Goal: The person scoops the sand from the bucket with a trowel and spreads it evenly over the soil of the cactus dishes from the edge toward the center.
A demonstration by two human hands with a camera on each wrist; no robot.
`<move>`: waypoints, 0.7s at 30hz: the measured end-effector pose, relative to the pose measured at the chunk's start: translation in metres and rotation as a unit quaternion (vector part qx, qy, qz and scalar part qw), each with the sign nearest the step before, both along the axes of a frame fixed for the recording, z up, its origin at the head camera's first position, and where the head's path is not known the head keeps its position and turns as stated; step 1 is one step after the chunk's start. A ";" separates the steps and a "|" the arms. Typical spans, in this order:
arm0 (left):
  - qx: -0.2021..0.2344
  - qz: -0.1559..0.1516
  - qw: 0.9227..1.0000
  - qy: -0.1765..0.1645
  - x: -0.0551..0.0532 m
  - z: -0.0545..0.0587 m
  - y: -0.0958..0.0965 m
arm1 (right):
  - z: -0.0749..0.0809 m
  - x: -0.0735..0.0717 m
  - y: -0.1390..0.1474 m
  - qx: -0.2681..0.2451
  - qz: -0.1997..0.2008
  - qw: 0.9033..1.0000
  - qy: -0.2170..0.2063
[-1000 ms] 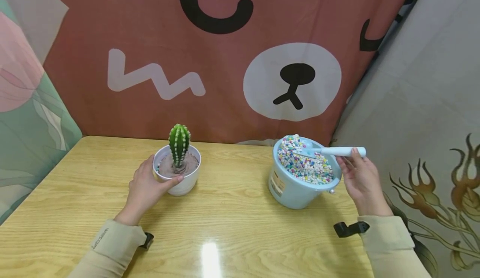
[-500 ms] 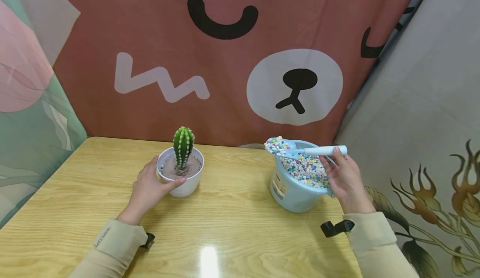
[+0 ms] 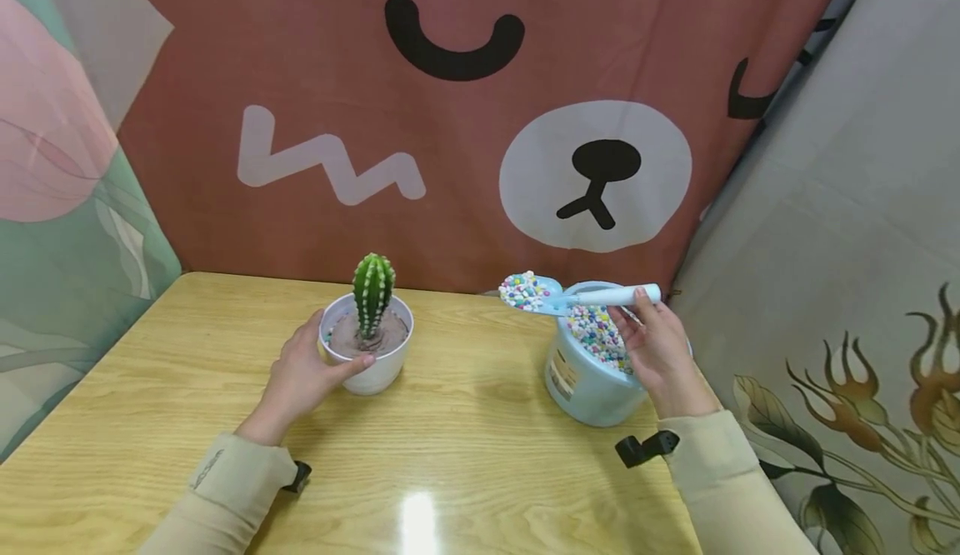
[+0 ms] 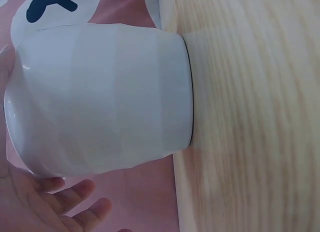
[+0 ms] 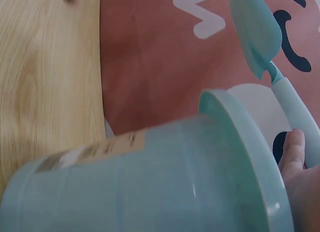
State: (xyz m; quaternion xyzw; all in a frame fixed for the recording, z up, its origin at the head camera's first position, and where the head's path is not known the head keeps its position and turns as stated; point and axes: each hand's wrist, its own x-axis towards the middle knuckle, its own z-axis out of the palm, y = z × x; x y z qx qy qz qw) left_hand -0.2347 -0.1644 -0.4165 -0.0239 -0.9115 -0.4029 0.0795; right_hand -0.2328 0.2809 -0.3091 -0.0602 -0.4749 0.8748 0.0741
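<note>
A green ribbed cactus (image 3: 372, 298) grows in a white flowerpot (image 3: 375, 376) on the table. My left hand (image 3: 305, 376) holds the pot around its near left side, thumb along the front of the rim. In the left wrist view the faceted pot (image 4: 110, 99) stands with its base on the wood. My right hand (image 3: 660, 355) grips the white handle of a light blue trowel (image 3: 551, 298), held level above the bucket's left rim. Small multicoloured pebbles (image 3: 522, 290) are heaped on its blade. The light blue bucket (image 3: 592, 401) contains more of these pebbles.
The pot and bucket stand on a light wooden table (image 3: 450, 455), with bare wood between them. A reddish-brown curtain (image 3: 315, 230) with a bear print hangs behind the table. A grey flowered cloth (image 3: 825, 247) hangs on the right.
The trowel has come up out of the pebbles with a load on its blade and moved left past the bucket's rim. The left hand stays on the pot.
</note>
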 end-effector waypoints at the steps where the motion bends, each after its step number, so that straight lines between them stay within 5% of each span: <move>1: 0.000 -0.001 1.000 0.000 0.000 0.000 0.000 | 0.000 -0.001 -0.003 0.001 -0.001 1.000 0.000; 21: 0.008 -0.016 1.000 0.016 -0.001 -0.001 -0.004 | -0.005 -0.022 -0.047 0.037 0.025 0.999 0.018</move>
